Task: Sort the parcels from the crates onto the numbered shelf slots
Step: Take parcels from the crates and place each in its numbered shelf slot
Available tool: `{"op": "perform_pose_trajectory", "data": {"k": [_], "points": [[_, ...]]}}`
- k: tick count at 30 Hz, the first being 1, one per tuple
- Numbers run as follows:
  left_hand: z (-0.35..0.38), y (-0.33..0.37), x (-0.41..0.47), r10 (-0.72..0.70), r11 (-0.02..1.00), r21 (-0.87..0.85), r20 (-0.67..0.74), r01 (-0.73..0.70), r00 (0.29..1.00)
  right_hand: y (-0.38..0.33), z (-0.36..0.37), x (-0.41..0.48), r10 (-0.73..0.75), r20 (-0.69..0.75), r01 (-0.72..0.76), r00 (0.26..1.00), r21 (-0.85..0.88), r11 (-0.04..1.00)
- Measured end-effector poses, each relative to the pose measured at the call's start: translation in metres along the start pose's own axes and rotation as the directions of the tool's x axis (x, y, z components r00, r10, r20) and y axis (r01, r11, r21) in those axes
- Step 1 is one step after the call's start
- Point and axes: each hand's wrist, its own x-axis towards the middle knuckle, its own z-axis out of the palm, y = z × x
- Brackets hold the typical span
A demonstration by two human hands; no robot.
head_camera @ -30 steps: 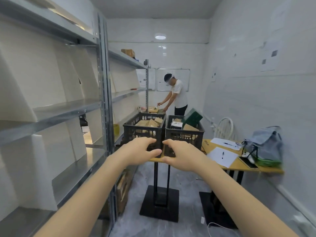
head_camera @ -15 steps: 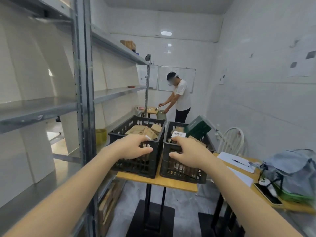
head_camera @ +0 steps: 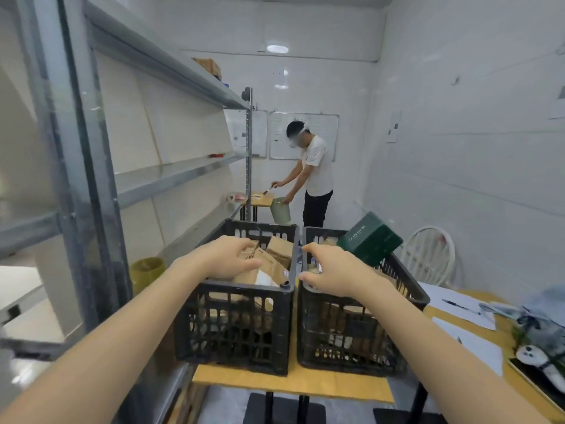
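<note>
Narrow white room, metal shelf (head_camera: 171,179) on my left, wood table (head_camera: 293,384) right in front. Two black crates side by side on it. My left hand (head_camera: 226,260) is over the left crate (head_camera: 235,325), fingers spread, holding nothing, just above the brown parcels (head_camera: 275,255). Right hand (head_camera: 336,272) also loose and empty over the right crate (head_camera: 351,332). A green box (head_camera: 370,238) leans on its far rim. Further back, someone is working at a small table.

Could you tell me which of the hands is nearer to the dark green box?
The right. The right hand hovers over the right crate, just left of the dark green box leaning on its far rim. The left hand is over the left crate, farther away.
</note>
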Motion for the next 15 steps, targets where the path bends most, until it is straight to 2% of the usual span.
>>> {"op": "perform_pose_trajectory", "data": {"k": [5,15], "points": [[-0.011,-0.033,0.068,0.017,0.998,0.060,0.001,-0.017,1.000,0.012,0.009,0.067,0.042,-0.025,-0.042,0.999,0.004,0.999],[0.012,-0.083,0.189,0.004,0.998,0.057,0.045,-0.007,0.999,0.056,0.046,0.193,0.053,0.038,-0.051,0.998,-0.059,0.997]]}}
